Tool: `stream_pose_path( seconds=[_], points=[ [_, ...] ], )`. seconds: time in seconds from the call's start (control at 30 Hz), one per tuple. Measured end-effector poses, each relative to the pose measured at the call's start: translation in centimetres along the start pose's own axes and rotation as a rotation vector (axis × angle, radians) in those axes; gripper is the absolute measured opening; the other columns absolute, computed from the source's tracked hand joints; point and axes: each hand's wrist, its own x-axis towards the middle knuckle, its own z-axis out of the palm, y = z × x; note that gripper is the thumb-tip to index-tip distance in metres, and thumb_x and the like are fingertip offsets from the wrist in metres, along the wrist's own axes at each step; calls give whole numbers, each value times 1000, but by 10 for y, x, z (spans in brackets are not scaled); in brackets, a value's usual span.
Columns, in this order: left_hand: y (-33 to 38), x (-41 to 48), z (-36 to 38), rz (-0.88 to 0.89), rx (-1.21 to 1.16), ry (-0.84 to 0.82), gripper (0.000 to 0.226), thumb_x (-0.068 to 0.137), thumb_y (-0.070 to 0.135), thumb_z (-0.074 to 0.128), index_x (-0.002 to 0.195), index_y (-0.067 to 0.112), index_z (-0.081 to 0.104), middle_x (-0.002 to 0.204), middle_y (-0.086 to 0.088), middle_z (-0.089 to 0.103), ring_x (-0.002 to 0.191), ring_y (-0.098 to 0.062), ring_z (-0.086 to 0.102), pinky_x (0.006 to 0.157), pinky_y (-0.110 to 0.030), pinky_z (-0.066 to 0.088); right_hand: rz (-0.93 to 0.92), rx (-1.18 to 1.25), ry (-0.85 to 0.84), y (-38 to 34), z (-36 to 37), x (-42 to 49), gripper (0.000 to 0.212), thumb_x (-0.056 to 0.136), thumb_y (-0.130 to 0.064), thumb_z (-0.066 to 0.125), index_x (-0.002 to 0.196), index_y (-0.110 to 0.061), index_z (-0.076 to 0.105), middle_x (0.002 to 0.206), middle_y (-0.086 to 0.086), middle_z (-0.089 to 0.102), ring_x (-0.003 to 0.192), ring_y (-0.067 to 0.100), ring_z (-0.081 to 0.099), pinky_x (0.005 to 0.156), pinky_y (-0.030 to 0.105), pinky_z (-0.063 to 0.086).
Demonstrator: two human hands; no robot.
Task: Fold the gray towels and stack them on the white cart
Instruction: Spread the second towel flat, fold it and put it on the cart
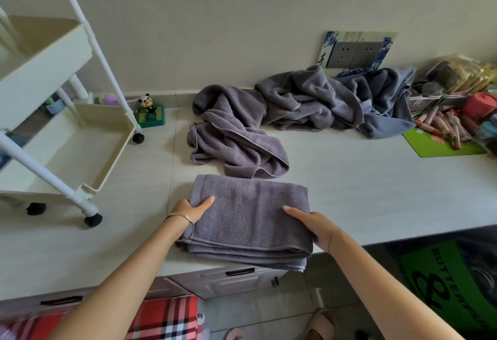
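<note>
Gripping folded gray towel (250,218), left hand (192,209) and right hand (313,222); "BUTTERFL" on green box (441,286).

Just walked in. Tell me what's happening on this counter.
A person's left hand and right hand grip the side edges of a folded gray towel at the near edge of the counter. Behind it, crumpled gray towels lie unfolded. No towel shows on the white cart at the left yet.
</note>
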Motion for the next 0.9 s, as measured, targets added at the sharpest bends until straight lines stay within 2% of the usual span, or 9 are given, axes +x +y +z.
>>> stream_pose_path(
  seconds=[0.1, 0.2, 0.3, 0.4, 0.47, 0.57, 0.7, 0.83, 0.9],
  points=[
    [6, -13, -13, 16, -139, -78, 60, 72, 61, 66, 102, 9, 58, 104, -6, 59, 94, -24, 55, 82, -31, 42, -71, 95, -100, -13, 0, -18, 45, 78, -25, 75, 117, -10, 56, 108, 6, 68, 97, 18, 66, 75, 26, 56],
    [23, -32, -36, 126, -365, -115, 38, 73, 49, 72, 91, 18, 60, 100, -1, 64, 94, -19, 59, 85, -29, 45, -185, 87, -150, -46, -2, -42, 31, 81, -23, 71, 108, -20, 56, 105, 0, 67, 96, 15, 64, 71, 22, 55],
    [50, -50, -62, 224, -494, -121, 34, 73, 46, 73, 94, 22, 62, 103, -2, 68, 93, -18, 65, 90, -33, 50, -310, 47, -155, -88, -2, -60, 30, 81, -23, 71, 108, -18, 59, 101, 1, 72, 94, 16, 68, 73, 23, 55],
    [79, -68, -95, 309, -535, -49, 26, 79, 43, 68, 92, 23, 62, 97, 1, 67, 89, -15, 64, 82, -29, 49, -409, -5, -182, -136, 0, -74, 34, 81, -20, 71, 112, -10, 61, 101, 4, 73, 93, 17, 70, 73, 24, 57],
    [97, -79, -114, 368, -553, 1, 23, 79, 45, 68, 91, 25, 63, 98, 4, 67, 91, -13, 63, 84, -28, 47, -457, -23, -208, -166, 1, -79, 35, 81, -17, 71, 113, -7, 61, 101, 6, 73, 91, 18, 70, 70, 24, 57],
    [118, -92, -145, 435, -569, 83, 34, 74, 51, 70, 98, 28, 65, 104, 9, 67, 97, -10, 62, 91, -26, 43, -530, -53, -255, -215, 10, -84, 31, 82, -13, 69, 111, -6, 62, 97, 7, 74, 86, 19, 71, 63, 23, 57],
    [147, -111, -191, 462, -616, 206, 46, 67, 55, 75, 100, 23, 67, 104, 6, 69, 97, -13, 64, 94, -28, 46, -609, -102, -320, -287, 31, -90, 29, 78, -20, 72, 103, -7, 63, 87, 9, 75, 76, 22, 72, 58, 27, 58],
    [178, -133, -238, 502, -695, 373, 26, 79, 40, 69, 95, 21, 66, 96, 5, 69, 86, -9, 64, 70, -18, 48, -718, -144, -413, -358, 60, -97, 21, 79, -19, 71, 96, -10, 61, 74, 5, 74, 64, 18, 71, 49, 24, 55],
    [191, -145, -261, 522, -710, 479, 28, 76, 43, 70, 94, 21, 67, 98, 4, 69, 92, -13, 65, 78, -23, 50, -782, -172, -458, -394, 75, -103, 20, 79, -18, 70, 95, -10, 62, 73, 4, 74, 62, 18, 71, 48, 24, 54]
  ],
)
